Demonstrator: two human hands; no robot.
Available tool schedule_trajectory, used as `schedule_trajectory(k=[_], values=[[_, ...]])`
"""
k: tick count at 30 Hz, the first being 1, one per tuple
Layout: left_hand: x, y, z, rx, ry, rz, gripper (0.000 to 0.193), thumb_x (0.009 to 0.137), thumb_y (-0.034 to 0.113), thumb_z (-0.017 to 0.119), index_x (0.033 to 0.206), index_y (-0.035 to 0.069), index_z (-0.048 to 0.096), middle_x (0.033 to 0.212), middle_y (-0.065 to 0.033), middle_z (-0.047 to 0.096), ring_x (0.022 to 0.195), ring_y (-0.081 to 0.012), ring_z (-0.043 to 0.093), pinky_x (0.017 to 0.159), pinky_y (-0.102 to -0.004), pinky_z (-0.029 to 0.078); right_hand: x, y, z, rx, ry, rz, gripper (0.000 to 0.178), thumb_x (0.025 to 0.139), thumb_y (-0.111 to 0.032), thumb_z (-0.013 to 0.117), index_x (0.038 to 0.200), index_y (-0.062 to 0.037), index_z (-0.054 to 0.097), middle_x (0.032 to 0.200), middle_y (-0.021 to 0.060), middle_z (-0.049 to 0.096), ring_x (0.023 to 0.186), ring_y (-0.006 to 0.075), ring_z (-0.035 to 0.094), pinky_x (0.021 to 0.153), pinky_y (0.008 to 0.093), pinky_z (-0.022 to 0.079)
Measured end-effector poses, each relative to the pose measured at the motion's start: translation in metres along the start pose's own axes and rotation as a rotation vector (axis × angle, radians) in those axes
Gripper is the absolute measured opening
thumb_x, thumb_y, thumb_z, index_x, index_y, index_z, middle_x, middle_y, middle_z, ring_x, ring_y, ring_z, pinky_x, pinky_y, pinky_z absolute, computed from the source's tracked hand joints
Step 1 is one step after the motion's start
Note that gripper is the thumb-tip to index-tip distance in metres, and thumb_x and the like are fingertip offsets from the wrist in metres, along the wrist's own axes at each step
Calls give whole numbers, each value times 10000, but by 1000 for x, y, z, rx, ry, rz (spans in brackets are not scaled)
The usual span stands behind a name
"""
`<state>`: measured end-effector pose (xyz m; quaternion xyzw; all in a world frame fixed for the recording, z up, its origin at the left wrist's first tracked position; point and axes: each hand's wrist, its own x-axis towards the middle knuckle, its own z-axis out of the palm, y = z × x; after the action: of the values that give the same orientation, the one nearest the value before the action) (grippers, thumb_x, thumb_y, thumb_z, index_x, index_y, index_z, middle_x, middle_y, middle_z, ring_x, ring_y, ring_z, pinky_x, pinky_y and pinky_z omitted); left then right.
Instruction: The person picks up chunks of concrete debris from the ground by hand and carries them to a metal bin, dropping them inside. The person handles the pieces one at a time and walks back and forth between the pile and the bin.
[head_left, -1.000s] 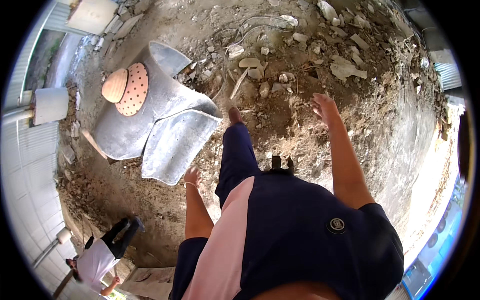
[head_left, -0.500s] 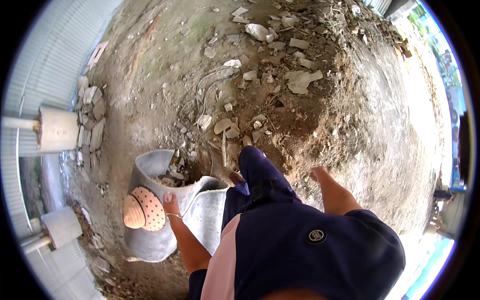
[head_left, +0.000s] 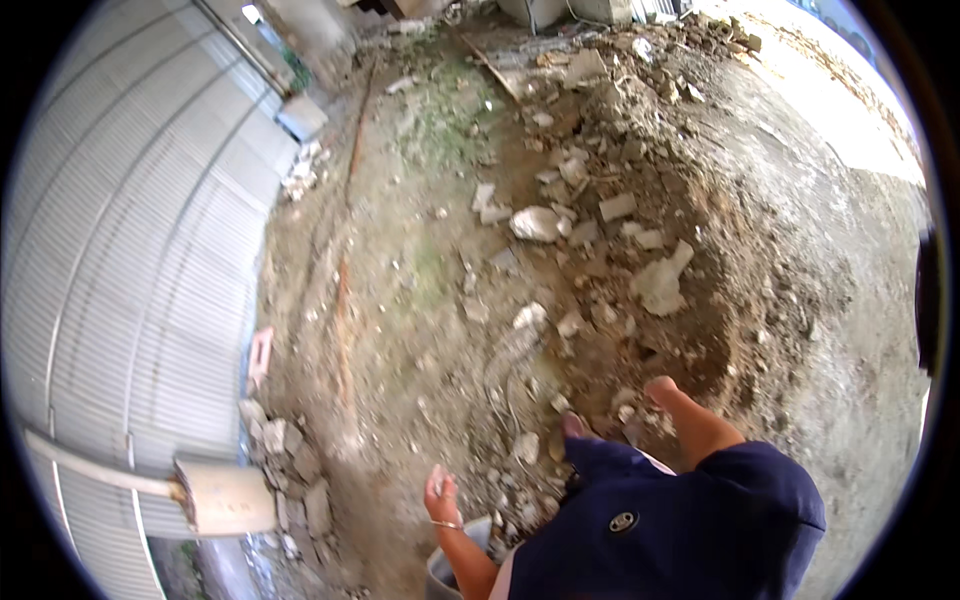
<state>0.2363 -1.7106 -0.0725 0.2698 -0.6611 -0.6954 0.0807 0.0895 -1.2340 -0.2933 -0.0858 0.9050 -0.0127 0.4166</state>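
Note:
My left hand [head_left: 440,494], with a bracelet at its wrist, hangs over the dirt floor with its fingers curled in. A small pale patch shows at the fingers, too small to name. Just below that forearm, the rim of a curved grey container [head_left: 478,533] shows, mostly hidden by my arm and body. My right hand [head_left: 662,390] hangs out to the right above broken rubble, touching nothing that I can see; its fingers are smeared. One foot [head_left: 573,424] shows beyond my dark blue shirt [head_left: 690,520], among stones.
Broken slabs and stones, among them a large white lump [head_left: 536,224] and a flat pale slab [head_left: 662,284], litter the ground ahead. A loose wire [head_left: 512,400] lies nearby. At left stand a corrugated metal wall [head_left: 150,260], a concrete block on a pipe [head_left: 226,497] and piled stones [head_left: 285,450].
My view has swung up and ahead, showing more ground and wall. The grey container has dropped mostly out of view, and the spotted hat on it is gone from sight. Both arms still hang apart.

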Motion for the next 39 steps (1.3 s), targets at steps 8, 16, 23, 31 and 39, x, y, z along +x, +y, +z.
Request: schedule_trajectory(k=[8, 16, 23, 31, 39], values=[[135, -69, -15, 252, 58, -305, 343, 705, 101, 516, 1024, 23, 419, 935, -119, 494, 827, -173, 480, 681, -283, 398, 54, -29, -113, -368, 95, -116, 118, 660, -196, 563, 736, -109, 588, 757, 37, 573, 716, 203, 549, 543, 309, 432], [238, -87, -2, 47, 277, -670, 274, 701, 116, 513, 954, 41, 442, 862, -98, 503, 759, -186, 498, 624, -300, 401, 34, -38, -255, 1741, 383, 442, 79, 705, -97, 523, 760, -49, 553, 669, 109, 542, 537, 192, 522, 430, 291, 415], [431, -57, 24, 6, 254, -628, 215, 697, 130, 510, 893, 58, 462, 797, -79, 511, 699, -198, 514, 574, -316, 404, 114, -37, -276, 2080, 356, 855, 108, 693, -19, 465, 590, -52, 454, 549, 82, 498, 427, 194, 505, 319, 266, 350], [739, 50, 179, 897, -311, -53, 160, 677, 148, 544, 791, 39, 521, 704, -85, 552, 663, -162, 542, 536, -255, 408, 157, -77, -325, 2135, 592, 506, 154, 703, -40, 494, 852, -12, 517, 599, 69, 509, 431, 129, 458, 361, 230, 352], [713, 114, 436, 160, -762, -464, 367, 739, 154, 520, 1071, 47, 407, 905, -77, 514, 758, -172, 528, 627, -271, 414, 196, -58, -176, 2649, 464, 804, 160, 702, -220, 403, 581, -115, 389, 608, 26, 441, 550, 175, 456, 436, 256, 347]])
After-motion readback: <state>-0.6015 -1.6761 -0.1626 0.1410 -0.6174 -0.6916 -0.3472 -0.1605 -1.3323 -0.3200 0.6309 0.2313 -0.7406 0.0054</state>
